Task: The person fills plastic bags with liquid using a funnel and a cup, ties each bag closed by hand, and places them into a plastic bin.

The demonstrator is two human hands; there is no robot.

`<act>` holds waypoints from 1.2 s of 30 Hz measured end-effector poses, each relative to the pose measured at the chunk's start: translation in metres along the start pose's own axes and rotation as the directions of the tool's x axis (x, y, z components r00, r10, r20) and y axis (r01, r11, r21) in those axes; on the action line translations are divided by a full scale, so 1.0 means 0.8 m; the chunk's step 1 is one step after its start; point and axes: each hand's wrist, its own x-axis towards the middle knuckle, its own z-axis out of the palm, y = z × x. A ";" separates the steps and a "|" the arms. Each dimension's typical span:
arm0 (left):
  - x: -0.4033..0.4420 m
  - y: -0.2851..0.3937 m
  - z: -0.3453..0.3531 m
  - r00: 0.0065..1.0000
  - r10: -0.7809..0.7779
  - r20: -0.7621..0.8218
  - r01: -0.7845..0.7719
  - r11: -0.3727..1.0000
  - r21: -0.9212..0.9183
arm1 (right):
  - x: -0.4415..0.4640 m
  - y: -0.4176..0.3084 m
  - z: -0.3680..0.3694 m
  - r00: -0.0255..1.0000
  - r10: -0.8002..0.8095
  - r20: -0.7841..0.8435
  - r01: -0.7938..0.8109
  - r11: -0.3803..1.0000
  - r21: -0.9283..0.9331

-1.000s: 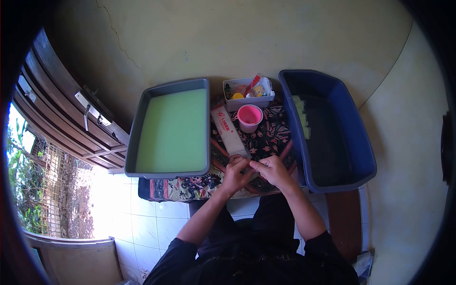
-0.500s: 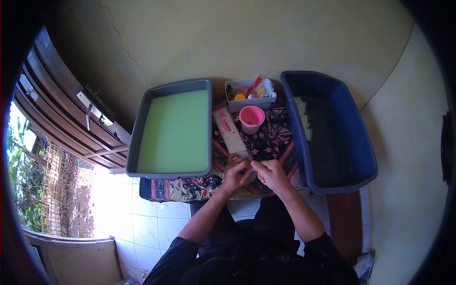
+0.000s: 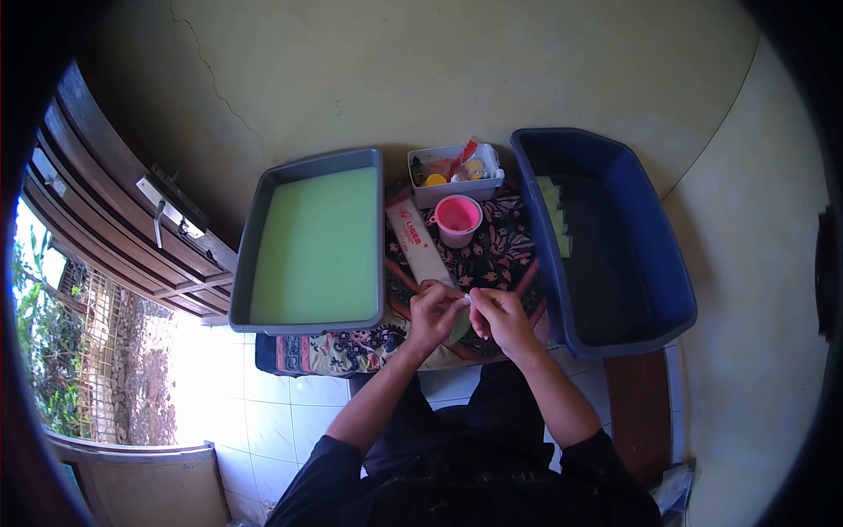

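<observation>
My left hand (image 3: 432, 318) and my right hand (image 3: 504, 322) meet fingertip to fingertip over the front of the cloth-covered table. Both are closed in a pinch on a small whitish thing (image 3: 467, 299), too small to name. Below it, between the hands, a pale green thing (image 3: 459, 327) shows in part. A long clear packet with red lettering (image 3: 416, 239) lies just beyond my left hand, its near end partly hidden by the fingers. Farther back stands a pink cup (image 3: 457, 221).
At the left stands a grey tray (image 3: 380, 237) of pale green liquid. A dark blue tub (image 3: 654, 237) on the right holds green folded pieces (image 3: 556, 220). A white box (image 3: 456, 189) of small items sits behind the cup. A patterned cloth (image 3: 351, 350) covers the table.
My hands have turned slightly, and the whitish thing between the fingertips shows more clearly. More of the pale green thing is visible below them. The view has shifted slightly.
</observation>
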 end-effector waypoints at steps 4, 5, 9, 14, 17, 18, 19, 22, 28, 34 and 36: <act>0.014 0.014 -0.006 0.958 -0.274 -0.087 0.224 0.899 -0.375 | 0.005 0.001 -0.003 0.971 -0.203 -0.123 0.206 0.979 0.006; 0.021 0.025 -0.009 0.908 -0.410 -0.082 0.303 0.779 -0.549 | 0.006 0.002 0.000 0.971 -0.208 -0.122 0.210 0.978 0.006; 0.039 0.046 -0.013 0.922 -0.386 0.002 0.223 0.529 -0.819 | 0.004 0.018 0.010 0.878 -0.461 -0.126 0.380 0.834 -0.401; 0.039 0.067 -0.025 0.921 -0.386 0.057 0.279 0.550 -0.787 | -0.001 -0.005 0.009 0.981 -0.176 -0.080 0.166 0.979 -0.121; 0.031 0.067 -0.028 0.916 -0.386 0.114 0.355 0.644 -0.678 | -0.002 -0.014 -0.001 0.984 -0.130 -0.123 0.100 0.970 -0.223; 0.026 0.062 -0.028 0.909 -0.398 0.121 0.386 0.697 -0.605 | -0.002 -0.016 -0.002 0.983 -0.132 -0.127 0.102 0.970 -0.222; 0.024 0.061 -0.028 0.902 -0.413 0.127 0.414 0.743 -0.527 | -0.004 -0.017 -0.003 0.988 -0.109 -0.109 0.082 0.971 -0.225; 0.023 0.061 -0.030 0.878 -0.461 0.125 0.439 0.675 -0.593 | -0.008 -0.013 -0.001 0.992 -0.087 -0.094 0.063 0.970 -0.233; 0.022 0.054 -0.034 0.867 -0.497 -0.022 0.397 0.719 -0.571 | 0.003 0.027 0.013 0.934 -0.356 -0.020 0.345 0.917 -0.200; 0.021 0.057 -0.040 0.865 -0.502 -0.012 0.373 0.658 -0.654 | -0.015 -0.012 0.024 0.997 -0.067 -0.025 0.068 0.995 0.079; 0.023 0.063 -0.040 0.868 -0.496 0.030 0.374 0.611 -0.697 | -0.017 -0.015 0.022 0.998 -0.040 -0.052 0.042 0.998 0.053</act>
